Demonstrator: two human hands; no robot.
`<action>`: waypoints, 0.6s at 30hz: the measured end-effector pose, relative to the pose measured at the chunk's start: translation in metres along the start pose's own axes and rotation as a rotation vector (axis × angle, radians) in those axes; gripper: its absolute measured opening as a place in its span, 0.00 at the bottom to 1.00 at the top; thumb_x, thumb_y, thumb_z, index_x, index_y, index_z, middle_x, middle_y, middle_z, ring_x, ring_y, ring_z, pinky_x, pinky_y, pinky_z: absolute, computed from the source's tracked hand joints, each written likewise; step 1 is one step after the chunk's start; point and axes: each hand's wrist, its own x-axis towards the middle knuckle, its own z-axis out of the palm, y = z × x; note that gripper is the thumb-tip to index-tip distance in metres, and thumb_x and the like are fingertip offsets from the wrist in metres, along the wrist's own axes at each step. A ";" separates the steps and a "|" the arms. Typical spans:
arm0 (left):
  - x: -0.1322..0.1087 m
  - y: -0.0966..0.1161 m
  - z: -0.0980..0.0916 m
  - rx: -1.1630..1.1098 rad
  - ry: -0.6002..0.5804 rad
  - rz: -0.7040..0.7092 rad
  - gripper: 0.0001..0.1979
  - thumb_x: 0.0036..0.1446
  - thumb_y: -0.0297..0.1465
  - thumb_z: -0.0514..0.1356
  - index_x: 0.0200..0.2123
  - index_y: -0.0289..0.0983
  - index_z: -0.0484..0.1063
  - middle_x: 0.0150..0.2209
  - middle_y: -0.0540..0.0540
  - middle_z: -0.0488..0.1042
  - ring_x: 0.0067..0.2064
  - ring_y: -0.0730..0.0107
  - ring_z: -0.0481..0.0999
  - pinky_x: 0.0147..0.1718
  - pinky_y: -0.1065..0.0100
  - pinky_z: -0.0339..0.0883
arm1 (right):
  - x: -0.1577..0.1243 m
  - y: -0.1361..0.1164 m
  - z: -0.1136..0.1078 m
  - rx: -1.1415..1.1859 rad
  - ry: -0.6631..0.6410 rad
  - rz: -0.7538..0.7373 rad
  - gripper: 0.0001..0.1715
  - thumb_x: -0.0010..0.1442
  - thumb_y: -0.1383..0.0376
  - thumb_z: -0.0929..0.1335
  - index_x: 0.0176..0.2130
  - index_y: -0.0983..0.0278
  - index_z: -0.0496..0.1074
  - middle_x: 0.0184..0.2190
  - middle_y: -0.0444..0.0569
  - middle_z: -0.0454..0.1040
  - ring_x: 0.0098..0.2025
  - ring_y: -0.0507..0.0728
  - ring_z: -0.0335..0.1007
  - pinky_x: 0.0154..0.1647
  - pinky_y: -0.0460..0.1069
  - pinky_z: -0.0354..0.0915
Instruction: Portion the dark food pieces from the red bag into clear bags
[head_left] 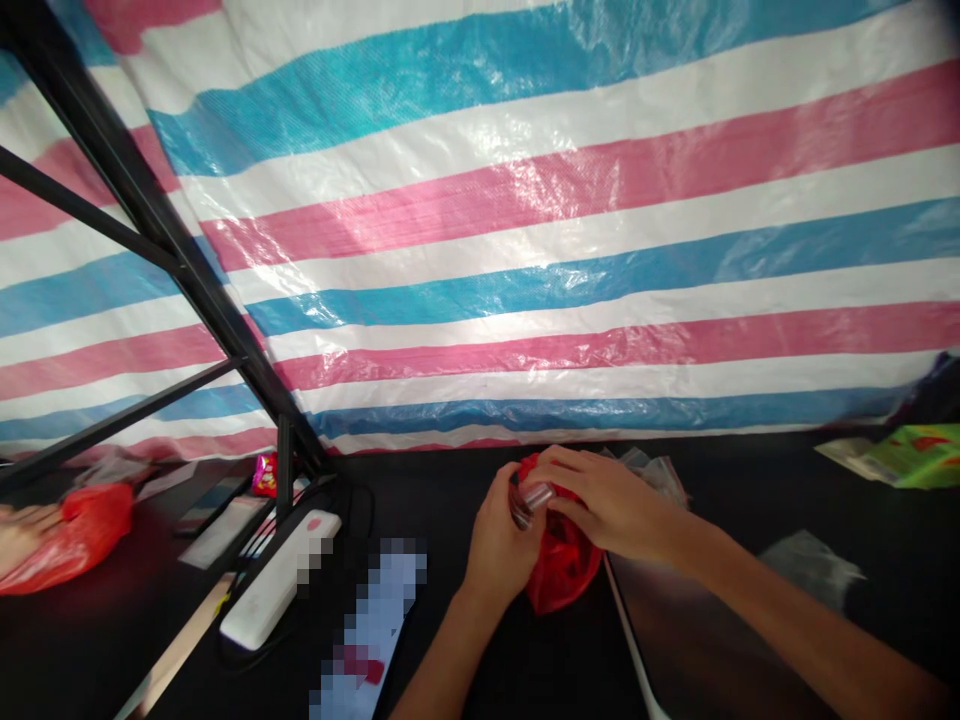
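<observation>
My left hand (504, 545) is closed with its fingers curled around a small shiny, tube-like item (537, 496) that looks clear or silvery; its exact kind is too small to make out. From the right, my right hand (607, 500) reaches over with bent fingers, closed on the top of a red plastic bag (564, 572) and close to the shiny item. The crumpled bag hangs below both hands over the black table. What the bag contains is hidden.
A phone-like device with a blurred screen (375, 630) and a white power strip (281, 580) lie left. A dark flat panel (675, 640) is under my right arm. Clear bags (810, 570) and a green packet (919, 455) lie right. Another person's hand (26, 535) touches red plastic (94, 530).
</observation>
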 end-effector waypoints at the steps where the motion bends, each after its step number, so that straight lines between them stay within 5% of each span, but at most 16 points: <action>1: 0.000 0.001 -0.001 0.022 0.013 -0.005 0.25 0.62 0.33 0.62 0.62 0.39 0.66 0.52 0.39 0.78 0.49 0.57 0.79 0.52 0.60 0.70 | -0.001 0.002 -0.004 -0.013 0.014 0.014 0.15 0.73 0.69 0.62 0.51 0.58 0.76 0.52 0.52 0.76 0.54 0.61 0.73 0.58 0.56 0.67; 9: -0.001 0.018 -0.017 0.260 0.040 -0.337 0.30 0.67 0.38 0.56 0.69 0.36 0.58 0.57 0.28 0.75 0.52 0.43 0.81 0.51 0.53 0.67 | -0.012 0.013 0.010 -0.057 -0.187 0.139 0.15 0.61 0.73 0.67 0.45 0.57 0.76 0.47 0.47 0.79 0.52 0.63 0.75 0.56 0.57 0.65; 13: -0.008 0.024 -0.017 0.245 -0.038 -0.362 0.39 0.63 0.42 0.61 0.72 0.35 0.53 0.59 0.25 0.72 0.56 0.36 0.78 0.55 0.49 0.64 | -0.012 0.016 0.024 -0.119 -0.203 0.189 0.18 0.59 0.74 0.67 0.46 0.58 0.75 0.47 0.51 0.79 0.49 0.63 0.76 0.53 0.57 0.65; 18: -0.012 0.014 -0.009 0.018 -0.153 -0.283 0.49 0.52 0.24 0.66 0.73 0.41 0.48 0.61 0.31 0.68 0.55 0.46 0.79 0.57 0.53 0.66 | -0.013 0.017 0.027 -0.083 -0.221 0.195 0.18 0.59 0.73 0.67 0.47 0.59 0.74 0.49 0.53 0.80 0.52 0.65 0.75 0.55 0.58 0.64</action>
